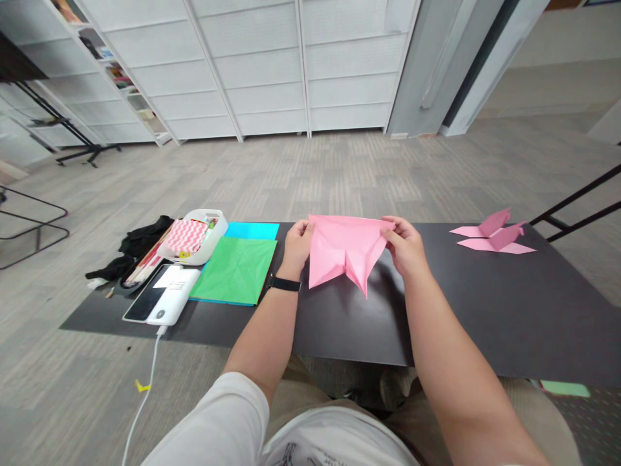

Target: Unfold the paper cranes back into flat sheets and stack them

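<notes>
A creased sheet of pink paper is held up above the dark table, stretched between my two hands. My left hand, below which a black wristband shows, pinches its upper left corner. The upper right corner is gripped between the thumb and fingers of my right hand. The paper's lower edge is folded inward at the middle and hangs in two points, the right one lower. Its shadow falls on the table below.
Two folded pink paper figures stand on the table at the right. Left of my left hand lie green paper and blue paper, a white box, a phone and a white power bank with a cable.
</notes>
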Available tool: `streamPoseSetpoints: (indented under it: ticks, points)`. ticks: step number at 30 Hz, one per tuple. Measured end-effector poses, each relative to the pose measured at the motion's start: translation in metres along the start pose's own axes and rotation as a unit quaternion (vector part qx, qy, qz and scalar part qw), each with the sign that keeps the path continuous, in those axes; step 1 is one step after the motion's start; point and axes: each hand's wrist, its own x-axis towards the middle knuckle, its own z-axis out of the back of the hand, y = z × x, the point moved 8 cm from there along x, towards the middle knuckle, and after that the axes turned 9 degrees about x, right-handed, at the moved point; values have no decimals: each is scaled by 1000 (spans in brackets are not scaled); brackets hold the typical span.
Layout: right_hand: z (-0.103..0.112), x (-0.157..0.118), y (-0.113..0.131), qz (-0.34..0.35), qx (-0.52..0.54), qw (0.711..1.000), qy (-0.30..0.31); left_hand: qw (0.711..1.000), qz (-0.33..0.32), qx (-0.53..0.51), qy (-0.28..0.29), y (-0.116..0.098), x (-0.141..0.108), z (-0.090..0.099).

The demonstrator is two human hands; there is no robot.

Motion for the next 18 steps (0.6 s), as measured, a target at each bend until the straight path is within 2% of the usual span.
streamPoseSetpoints:
  ticks: [7,11,18]
  points:
    - [1,2,-12,-48,31,998,2,991,102,-76,38,22,3,-8]
    - [7,4,-21,-88,47,995,-13,990,94,-95,47,20,5,-7]
    - [8,2,-25,-127,55,990,-27,990,71,-118,22,22,6,-6]
